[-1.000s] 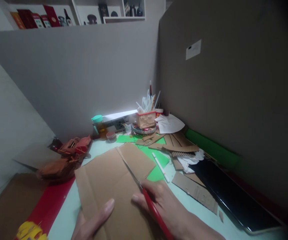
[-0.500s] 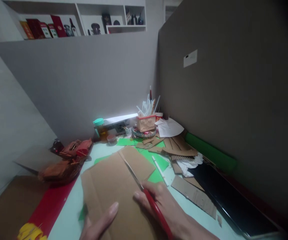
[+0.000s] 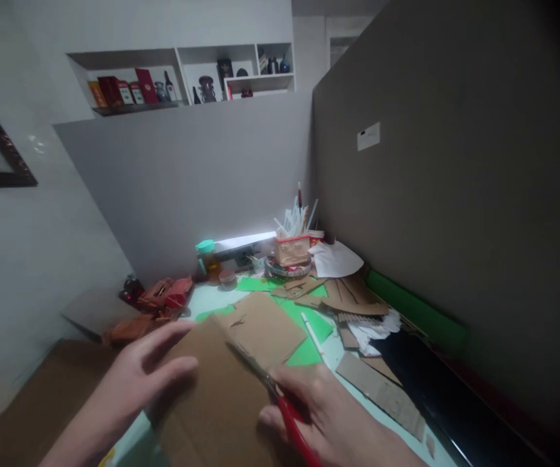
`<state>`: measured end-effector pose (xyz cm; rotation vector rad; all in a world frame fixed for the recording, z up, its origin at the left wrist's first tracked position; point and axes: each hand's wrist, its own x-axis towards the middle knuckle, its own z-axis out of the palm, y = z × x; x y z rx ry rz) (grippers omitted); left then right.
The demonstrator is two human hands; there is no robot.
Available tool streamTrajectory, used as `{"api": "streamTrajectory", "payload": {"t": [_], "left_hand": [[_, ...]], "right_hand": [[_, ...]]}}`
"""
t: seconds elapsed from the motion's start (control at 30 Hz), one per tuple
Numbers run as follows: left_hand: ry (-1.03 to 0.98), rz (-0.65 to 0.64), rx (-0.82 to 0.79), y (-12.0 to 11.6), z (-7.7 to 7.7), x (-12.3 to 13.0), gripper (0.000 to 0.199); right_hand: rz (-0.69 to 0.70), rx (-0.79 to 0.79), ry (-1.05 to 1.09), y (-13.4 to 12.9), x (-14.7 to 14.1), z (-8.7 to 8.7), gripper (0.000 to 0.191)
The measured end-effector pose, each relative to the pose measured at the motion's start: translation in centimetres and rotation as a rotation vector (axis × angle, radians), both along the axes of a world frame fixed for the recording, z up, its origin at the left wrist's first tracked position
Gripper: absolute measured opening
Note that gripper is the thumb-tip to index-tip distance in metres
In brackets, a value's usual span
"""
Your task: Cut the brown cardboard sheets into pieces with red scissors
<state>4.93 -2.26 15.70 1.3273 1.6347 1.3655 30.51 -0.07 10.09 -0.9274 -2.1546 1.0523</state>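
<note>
My right hand (image 3: 314, 395) is closed around red-handled scissors (image 3: 292, 421). Their metal blade points away and to the left, along the edge of a brown cardboard piece (image 3: 216, 402). This piece is raised and tilted toward me. At its upper left edge, my left hand (image 3: 148, 370) grips it, thumb on the near face and fingertips at the far edge, slightly blurred. Just beyond the blade, another flat cardboard section (image 3: 265, 327) lies over green sheets (image 3: 309, 350); whether it still joins the raised piece I cannot tell.
A white pen-like stick (image 3: 313, 334) lies right of the cardboard. Cardboard scraps (image 3: 382, 392), crumpled white tissue (image 3: 377, 331) and a dark glossy panel (image 3: 426, 389) are farther right. Behind stand a straw-filled box (image 3: 292, 250) and a teal-lidded jar (image 3: 207, 259). Reddish-brown models (image 3: 166, 295) are left.
My left hand has risen to the cardboard's upper left edge, and the cardboard's left part is now lifted and tilted. The scissors remain in my right hand. The view has tipped up and left.
</note>
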Motion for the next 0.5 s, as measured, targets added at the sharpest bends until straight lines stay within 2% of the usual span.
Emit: {"api": "streamTrajectory", "payload": {"t": [0.13, 0.3, 0.37, 0.5], "left_hand": [[0.147, -0.068, -0.025, -0.2, 1.0, 0.8, 0.028], [0.209, -0.096, -0.050, -1.3, 2.8, 0.3, 0.033], [0.169, -0.160, -0.103, -2.0, 3.5, -0.3, 0.026], [-0.068, -0.247, -0.291, -3.6, 4.1, -1.4, 0.012]], "right_hand": [[-0.004, 0.045, -0.011, -0.7, 0.4, 0.4, 0.027], [0.072, 0.125, -0.066, -1.1, -0.4, 1.6, 0.024], [0.111, 0.139, -0.103, -1.5, -1.2, 2.1, 0.017], [0.131, 0.204, -0.106, -2.4, -2.6, 3.4, 0.004]]}}
